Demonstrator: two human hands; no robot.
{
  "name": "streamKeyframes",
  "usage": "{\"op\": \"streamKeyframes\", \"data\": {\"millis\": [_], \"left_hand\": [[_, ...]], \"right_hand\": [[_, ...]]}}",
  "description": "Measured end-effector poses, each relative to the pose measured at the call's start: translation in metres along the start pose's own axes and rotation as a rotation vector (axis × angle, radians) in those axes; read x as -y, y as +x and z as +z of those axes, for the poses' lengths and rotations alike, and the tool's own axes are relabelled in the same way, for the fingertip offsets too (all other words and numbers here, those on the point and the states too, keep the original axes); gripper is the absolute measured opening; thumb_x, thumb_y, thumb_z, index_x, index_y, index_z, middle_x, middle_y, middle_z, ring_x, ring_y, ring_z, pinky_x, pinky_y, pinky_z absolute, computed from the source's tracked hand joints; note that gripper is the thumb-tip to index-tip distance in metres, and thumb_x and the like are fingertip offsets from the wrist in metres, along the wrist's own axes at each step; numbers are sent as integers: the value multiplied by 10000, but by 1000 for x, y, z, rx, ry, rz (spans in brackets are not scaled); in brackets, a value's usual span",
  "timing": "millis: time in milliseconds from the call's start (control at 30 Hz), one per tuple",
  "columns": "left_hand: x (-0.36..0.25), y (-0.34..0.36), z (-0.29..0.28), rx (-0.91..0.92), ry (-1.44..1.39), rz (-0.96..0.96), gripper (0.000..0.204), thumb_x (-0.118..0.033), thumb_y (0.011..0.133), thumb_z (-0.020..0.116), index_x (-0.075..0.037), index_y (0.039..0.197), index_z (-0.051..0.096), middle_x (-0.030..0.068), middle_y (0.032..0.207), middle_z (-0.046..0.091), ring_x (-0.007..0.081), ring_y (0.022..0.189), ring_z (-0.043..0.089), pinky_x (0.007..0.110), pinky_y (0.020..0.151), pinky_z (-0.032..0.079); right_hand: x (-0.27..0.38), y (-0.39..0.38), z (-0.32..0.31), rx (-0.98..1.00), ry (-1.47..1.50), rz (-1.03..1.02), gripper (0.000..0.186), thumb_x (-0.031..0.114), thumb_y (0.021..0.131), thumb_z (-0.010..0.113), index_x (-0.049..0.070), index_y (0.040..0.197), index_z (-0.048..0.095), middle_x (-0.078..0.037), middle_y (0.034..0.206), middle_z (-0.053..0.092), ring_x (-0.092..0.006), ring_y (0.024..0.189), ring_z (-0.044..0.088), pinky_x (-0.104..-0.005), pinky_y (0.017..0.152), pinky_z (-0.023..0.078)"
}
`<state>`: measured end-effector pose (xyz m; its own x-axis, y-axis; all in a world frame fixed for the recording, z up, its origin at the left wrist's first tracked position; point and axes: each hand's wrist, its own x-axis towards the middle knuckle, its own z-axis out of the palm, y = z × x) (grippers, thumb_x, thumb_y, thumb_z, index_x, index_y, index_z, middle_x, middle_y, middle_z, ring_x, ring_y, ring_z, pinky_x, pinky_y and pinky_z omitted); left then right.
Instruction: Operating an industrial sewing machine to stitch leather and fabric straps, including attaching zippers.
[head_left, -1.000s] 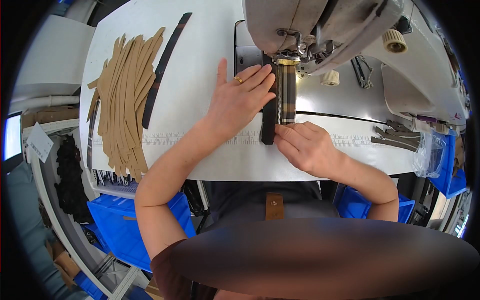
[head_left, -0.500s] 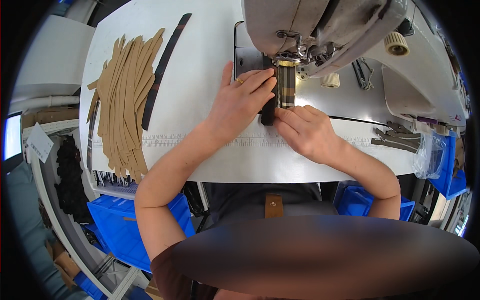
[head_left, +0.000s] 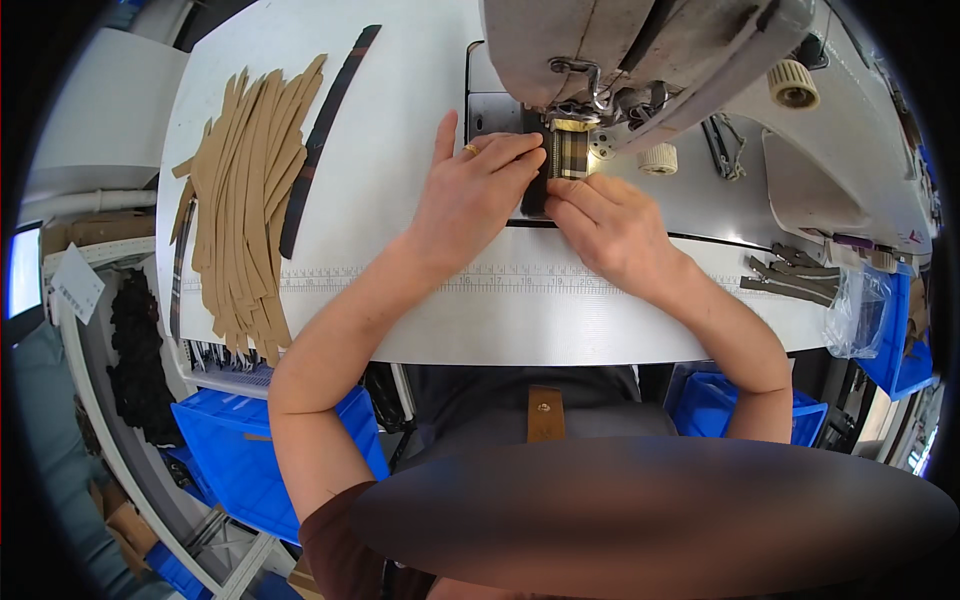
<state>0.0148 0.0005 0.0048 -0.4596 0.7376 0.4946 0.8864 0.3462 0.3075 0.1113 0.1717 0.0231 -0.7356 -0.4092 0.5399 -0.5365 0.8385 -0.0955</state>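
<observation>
Tabletop (head_left: 440, 330), white and broad, spans most of the view, with a printed ruler scale (head_left: 400, 277) running along its near side. Over its right part stands a pale sewing machine (head_left: 640, 65), its head above the work. Below the tabletop, on the left, sits 1 large blue bin (head_left: 235, 455). On the left of the tabletop lies a bundle of tan strips (head_left: 245, 210), loosely fanned and overlapping.

2 bare hands are at the machine. The left hand (head_left: 475, 195) lies flat, its thumb spread away and its other fingers stretched out, fingertips resting on a black strip (head_left: 535, 190). The right hand (head_left: 612, 230) is closed, thumb and fingertips pinching the near end of a plaid strip (head_left: 573, 160). Both strips lie side by side, running from the hands up to the needle area.

A clear plastic bag (head_left: 857, 312) hangs at the tabletop's right edge; just beside it lie several grey-brown zipper pieces (head_left: 790, 282). Between the bundle and the left hand, a long dark strip (head_left: 330, 140) lies slanted. Smallest are the yellowish presser foot (head_left: 572, 126), touching the plaid strip's far end, and 1 gold ring (head_left: 471, 150) on the left hand.
</observation>
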Motion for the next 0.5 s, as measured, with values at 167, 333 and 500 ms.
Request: {"op": "streamKeyframes", "data": {"millis": [167, 333, 500], "left_hand": [[3, 3, 2, 7, -30, -12, 264, -94, 830, 659, -113, 1092, 682, -12, 1095, 646, 207, 934, 615, 536, 1077, 240], [6, 4, 5, -58, -12, 41, 257, -71, 780, 650, -99, 1035, 667, -17, 1096, 623, 175, 990, 615, 575, 1036, 296], [7, -1, 2, -4, 22, 59, 261, -52, 777, 636, -108, 1030, 664, -41, 1111, 592, 155, 1005, 592, 578, 1040, 290]], "right_hand": [[-7, 3, 7, -50, 20, 11, 148, 79, 632, 612, 30, 763, 566, -67, 857, 607, -196, 715, 568, -304, 604, 485], [-6, -1, 10, -58, 37, 39, 140, 71, 646, 614, 24, 774, 584, -75, 899, 613, -205, 740, 568, -319, 624, 490], [1, -12, -2, 0, 43, 63, 325, 72, 662, 683, -8, 976, 662, -100, 1085, 613, -225, 951, 591, -322, 748, 526]]}}
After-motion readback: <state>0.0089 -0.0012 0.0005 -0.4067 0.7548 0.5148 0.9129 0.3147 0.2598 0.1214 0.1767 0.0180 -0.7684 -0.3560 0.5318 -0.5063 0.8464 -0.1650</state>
